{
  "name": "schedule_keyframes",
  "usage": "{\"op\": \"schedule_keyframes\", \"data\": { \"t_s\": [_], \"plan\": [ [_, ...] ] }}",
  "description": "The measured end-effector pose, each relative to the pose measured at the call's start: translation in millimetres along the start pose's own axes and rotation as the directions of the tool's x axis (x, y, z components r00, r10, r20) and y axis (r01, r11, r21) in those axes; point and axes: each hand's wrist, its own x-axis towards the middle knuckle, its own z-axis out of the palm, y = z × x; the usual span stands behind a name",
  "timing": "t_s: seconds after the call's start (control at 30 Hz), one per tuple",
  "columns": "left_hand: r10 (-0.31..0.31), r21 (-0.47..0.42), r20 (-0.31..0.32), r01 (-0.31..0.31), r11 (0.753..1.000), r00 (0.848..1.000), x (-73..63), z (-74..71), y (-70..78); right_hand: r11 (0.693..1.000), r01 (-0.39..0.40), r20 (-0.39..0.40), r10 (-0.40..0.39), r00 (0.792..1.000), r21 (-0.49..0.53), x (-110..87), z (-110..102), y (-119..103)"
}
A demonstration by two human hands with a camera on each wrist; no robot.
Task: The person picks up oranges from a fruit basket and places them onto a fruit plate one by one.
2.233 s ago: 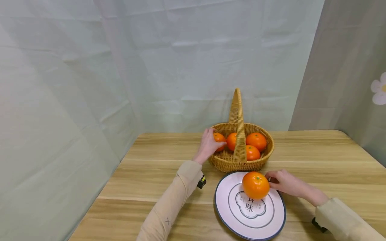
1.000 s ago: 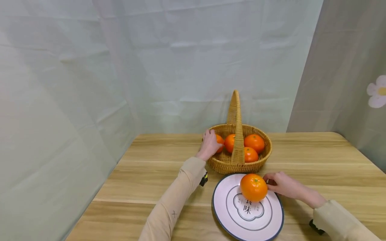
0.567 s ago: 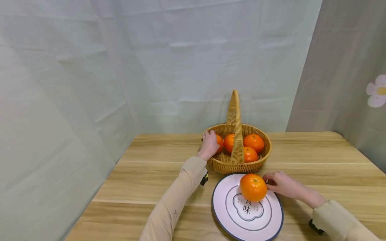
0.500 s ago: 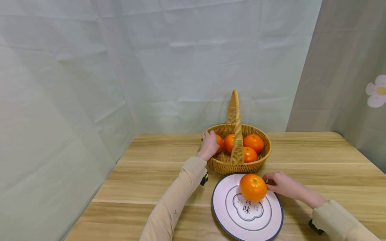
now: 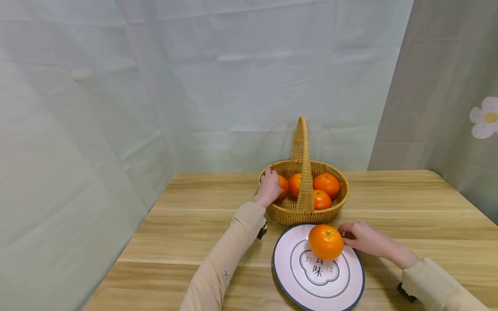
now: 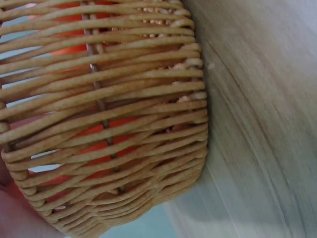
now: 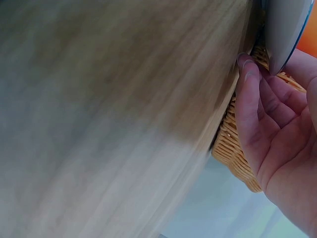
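At the left end of a wicker basket [image 5: 293, 218], my left hand [image 5: 269, 188] reaches over the rim and grips a tangerine [image 5: 283, 185], covering its left part. The left wrist view is mostly filled by the basket's woven side [image 6: 109, 119], with orange showing through the gaps. My right hand [image 5: 369, 240] pinches the right rim of a white plate [image 5: 292, 272] with a dark blue edge. In the right wrist view its fingers [image 7: 250, 106] lie on the plate's underside. A large tangerine [image 5: 326, 242] sits on the plate, close to my right fingertips.
More tangerines [image 5: 326, 185] lie in the basket, on both sides of its tall arched handle [image 5: 305, 172]. Basket and plate stand on a wooden table [image 5: 186, 229]. A pale cloth [image 5: 241, 86] hangs behind it.
My left hand has settled further over the tangerine in the basket and now hides more of it. The right hand, plate and large tangerine keep their places; the head view has shifted slightly.
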Motion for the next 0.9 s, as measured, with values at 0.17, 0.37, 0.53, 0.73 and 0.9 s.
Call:
{"op": "schedule_keyframes", "data": {
  "t_s": [0.17,0.37,0.53,0.73,0.9],
  "plan": [
    [0.009,-0.016,0.015,-0.009,1.000,1.000,-0.6,-0.5,-2.0,1.000,0.004,0.001,-0.004,1.000,0.011,-0.6,0.0,-1.3],
    [0.038,-0.034,0.011,-0.038,0.999,0.999,-0.8,-0.6,-5.0,1.000,0.023,-0.011,-0.023,1.000,0.009,-0.5,0.9,-0.4],
    [0.054,-0.042,-0.006,-0.055,0.998,0.999,-0.8,-1.4,-6.5,1.000,0.009,-0.007,-0.009,1.000,-0.002,-0.8,1.6,0.6],
    [0.050,-0.058,-0.008,-0.050,0.997,0.999,-1.3,-3.9,-6.6,1.000,0.012,-0.001,-0.012,1.000,0.008,0.5,1.1,-1.4],
    [0.052,-0.055,-0.004,-0.053,0.997,0.999,-0.8,-5.4,-6.1,1.000,0.003,0.002,-0.003,1.000,0.010,0.8,0.1,-2.9]
  ]
}}
